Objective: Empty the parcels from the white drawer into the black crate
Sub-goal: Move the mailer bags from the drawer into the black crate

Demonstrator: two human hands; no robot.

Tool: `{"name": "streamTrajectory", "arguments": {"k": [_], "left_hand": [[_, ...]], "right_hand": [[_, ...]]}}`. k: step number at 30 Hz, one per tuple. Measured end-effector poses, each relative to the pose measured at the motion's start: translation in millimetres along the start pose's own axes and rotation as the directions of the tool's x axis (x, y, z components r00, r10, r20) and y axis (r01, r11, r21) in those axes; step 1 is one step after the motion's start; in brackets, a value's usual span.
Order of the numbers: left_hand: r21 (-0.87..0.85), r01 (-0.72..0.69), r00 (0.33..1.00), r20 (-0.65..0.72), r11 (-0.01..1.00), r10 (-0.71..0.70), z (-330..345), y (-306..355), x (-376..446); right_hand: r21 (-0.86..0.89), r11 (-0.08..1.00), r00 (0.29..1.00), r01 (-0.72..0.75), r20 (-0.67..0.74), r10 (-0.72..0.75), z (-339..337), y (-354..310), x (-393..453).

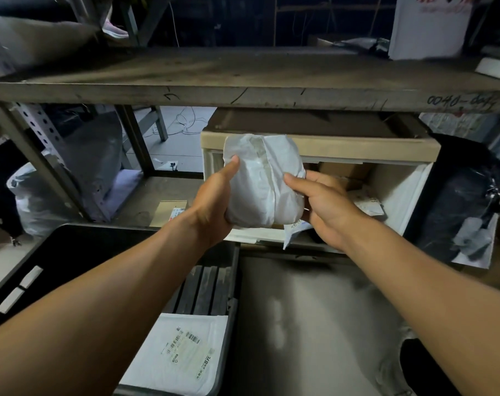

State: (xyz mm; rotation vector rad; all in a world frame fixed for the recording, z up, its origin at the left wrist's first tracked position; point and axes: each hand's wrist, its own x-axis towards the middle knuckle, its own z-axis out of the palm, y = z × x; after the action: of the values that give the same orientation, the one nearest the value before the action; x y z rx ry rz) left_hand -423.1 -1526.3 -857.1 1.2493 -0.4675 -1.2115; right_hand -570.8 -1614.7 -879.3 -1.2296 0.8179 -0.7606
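A bulging white plastic parcel (264, 178) is held up in front of the white drawer (397, 192), which stands open on the lower shelf. My left hand (214, 204) grips the parcel's left side with the thumb up along it. My right hand (326, 207) grips its right side. Inside the drawer lie a brown box (344, 174) and several flat white mailers (368, 204). The black crate (71, 252) sits low at the left, under my left forearm, with a white padded mailer (183, 352) lying in it.
A thick wooden shelf board (243, 92) runs overhead across the view. Grey and black bags (466, 207) crowd the right of the drawer, a white bag (34, 201) the left. A flat parcel (168, 212) lies on the lower shelf. Grey floor (314, 324) is below.
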Motion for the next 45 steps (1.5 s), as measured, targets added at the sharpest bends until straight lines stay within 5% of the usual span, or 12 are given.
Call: {"name": "streamTrajectory", "arguments": {"k": [3, 5, 8, 11, 14, 18, 23, 26, 35, 45], "left_hand": [[0.123, -0.098, 0.973, -0.197, 0.988, 0.121, -2, -3, 7], [0.355, -0.154, 0.910, -0.313, 0.922, 0.273, -6, -8, 11], [0.639, -0.225, 0.882, -0.187, 0.735, 0.433, -5, -13, 10], [0.460, -0.231, 0.972, 0.065, 0.857, 0.227, 14, -18, 2], [0.303, -0.188, 0.969, 0.213, 0.934, 0.126, 22, -22, 2], [0.225, -0.156, 0.986, 0.094, 0.962, 0.137, 20, -17, 0], [0.065, -0.053, 0.998, 0.020, 0.996, 0.052, 11, -15, 0], [0.000, -0.038, 0.997, 0.064, 0.999, 0.038, 5, -12, -2], [0.225, -0.018, 1.000, 0.020, 0.974, 0.014, -54, -6, -2], [0.486, 0.224, 0.971, -0.187, 0.844, -0.150, -164, -28, -11]], "right_hand": [[-0.027, 1.000, 0.996, 0.007, -0.090, -0.009, 1, 0, 1], [-0.052, 0.999, 0.976, 0.007, -0.215, -0.018, 1, 3, 3], [-0.032, 0.999, 0.930, -0.004, -0.367, -0.008, 1, 5, 6], [-0.041, 0.999, 0.942, -0.020, -0.336, 0.005, 7, 2, 5], [0.154, 0.985, 0.984, -0.077, -0.146, 0.100, 17, -2, 4], [0.228, 0.971, 0.997, -0.071, 0.025, 0.067, 19, -6, -2], [-0.139, 0.990, 0.984, 0.010, -0.177, -0.034, 8, 0, -1], [-0.122, 0.987, 0.987, -0.103, -0.139, 0.085, 5, 0, -4], [-0.236, 0.963, 0.990, -0.133, 0.022, 0.142, 22, 18, -6], [-0.512, 0.836, 0.915, -0.200, 0.207, 0.345, 93, 90, 12]]}}
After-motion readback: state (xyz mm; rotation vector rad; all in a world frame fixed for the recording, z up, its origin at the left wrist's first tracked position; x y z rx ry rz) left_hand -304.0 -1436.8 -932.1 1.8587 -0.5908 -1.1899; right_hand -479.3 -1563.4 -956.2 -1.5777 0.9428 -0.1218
